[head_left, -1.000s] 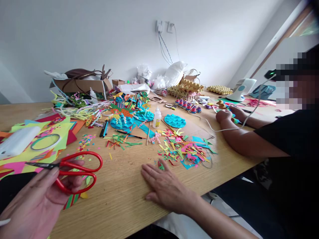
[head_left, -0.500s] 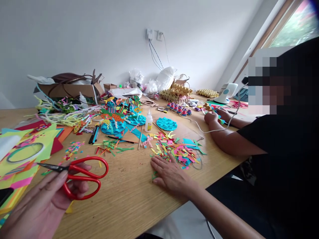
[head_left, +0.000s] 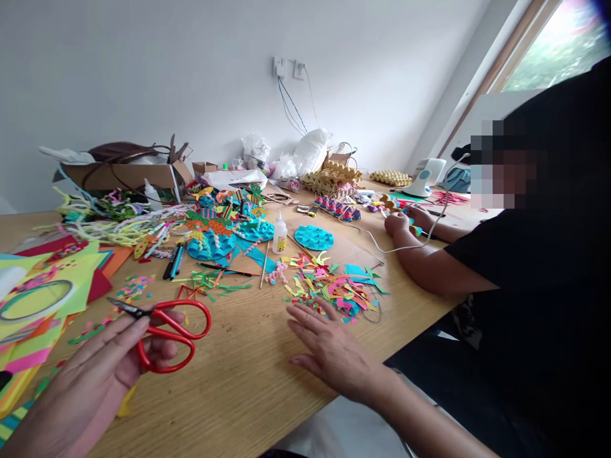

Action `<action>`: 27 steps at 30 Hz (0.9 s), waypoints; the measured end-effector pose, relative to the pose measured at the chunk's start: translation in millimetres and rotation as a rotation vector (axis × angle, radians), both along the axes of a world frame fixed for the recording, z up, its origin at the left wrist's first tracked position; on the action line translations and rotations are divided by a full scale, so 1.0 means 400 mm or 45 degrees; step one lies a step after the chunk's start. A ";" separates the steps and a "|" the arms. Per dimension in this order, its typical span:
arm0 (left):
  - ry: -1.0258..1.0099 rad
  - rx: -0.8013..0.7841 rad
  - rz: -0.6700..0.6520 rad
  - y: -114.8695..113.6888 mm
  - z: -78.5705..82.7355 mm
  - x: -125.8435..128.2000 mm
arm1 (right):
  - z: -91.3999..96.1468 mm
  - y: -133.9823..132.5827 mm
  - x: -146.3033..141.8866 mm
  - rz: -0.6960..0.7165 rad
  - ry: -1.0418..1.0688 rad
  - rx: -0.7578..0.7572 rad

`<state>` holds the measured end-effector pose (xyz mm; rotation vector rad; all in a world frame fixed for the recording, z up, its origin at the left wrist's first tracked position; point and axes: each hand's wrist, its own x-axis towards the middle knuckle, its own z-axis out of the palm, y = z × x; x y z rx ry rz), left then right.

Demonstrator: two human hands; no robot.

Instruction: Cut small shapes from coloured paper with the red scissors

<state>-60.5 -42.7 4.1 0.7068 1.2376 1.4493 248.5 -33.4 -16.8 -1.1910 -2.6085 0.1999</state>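
White bottle (head_left: 279, 240) stands beyond paper scraps (head_left: 334, 286); right hand (head_left: 329, 346) slants palm-down, loosely spread; left hand (head_left: 107, 366) pinches red-handled scissors (head_left: 154, 312)

Bare left grip (head_left: 102, 364), bare right forearm (head_left: 420, 410)

I'm getting daylight from the wood-framed glass window (head_left: 556, 54), upper right, partly blown out. Smooth white wall (head_left: 191, 63) dims leftward. Co-worker's black fabric shirt (head_left: 548, 305) loses detail. Red-handled metal scissors (head_left: 160, 312) sharp. Wide-angle stretch at edges.
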 end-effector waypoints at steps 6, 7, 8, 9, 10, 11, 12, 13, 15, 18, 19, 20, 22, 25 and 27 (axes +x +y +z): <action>-0.038 -0.095 -0.417 0.008 0.017 0.102 | -0.013 0.010 -0.139 -0.111 0.606 -0.178; -0.062 -0.113 -0.449 0.009 0.010 0.116 | -0.015 0.013 -0.155 -0.136 0.670 -0.225; -0.087 -0.129 -0.484 0.011 0.002 0.127 | -0.016 0.015 -0.168 -0.155 0.705 -0.247; -0.116 -0.135 -0.492 0.012 -0.007 0.137 | -0.016 0.016 -0.178 -0.172 0.710 -0.247; -0.151 -0.133 -0.492 0.012 -0.017 0.146 | -0.017 0.015 -0.184 -0.186 0.686 -0.230; -0.189 -0.131 -0.483 0.012 -0.025 0.154 | -0.018 0.014 -0.189 -0.202 0.644 -0.207; -0.228 -0.133 -0.469 0.011 -0.033 0.161 | -0.019 0.012 -0.191 -0.218 0.594 -0.193; -0.269 -0.141 -0.459 0.009 -0.039 0.169 | -0.021 0.010 -0.192 -0.229 0.545 -0.191; -0.353 -0.178 -0.462 0.003 -0.050 0.184 | -0.028 0.007 -0.190 -0.236 0.475 -0.215; -0.476 -0.254 -0.512 -0.008 -0.068 0.205 | -0.039 0.004 -0.178 -0.244 0.368 -0.250; -0.515 -0.286 -0.525 -0.012 -0.074 0.210 | -0.042 0.004 -0.173 -0.250 0.311 -0.254; -0.553 -0.322 -0.535 -0.015 -0.080 0.213 | -0.042 0.002 -0.166 -0.254 0.246 -0.252; -0.623 -0.396 -0.548 -0.023 -0.090 0.215 | -0.038 -0.001 -0.154 -0.258 0.119 -0.222; -0.665 -0.484 -0.535 -0.036 -0.102 0.208 | -0.021 -0.008 -0.141 -0.248 -0.017 -0.166; -0.655 -0.521 -0.507 -0.046 -0.110 0.198 | -0.009 -0.012 -0.136 -0.240 -0.077 -0.159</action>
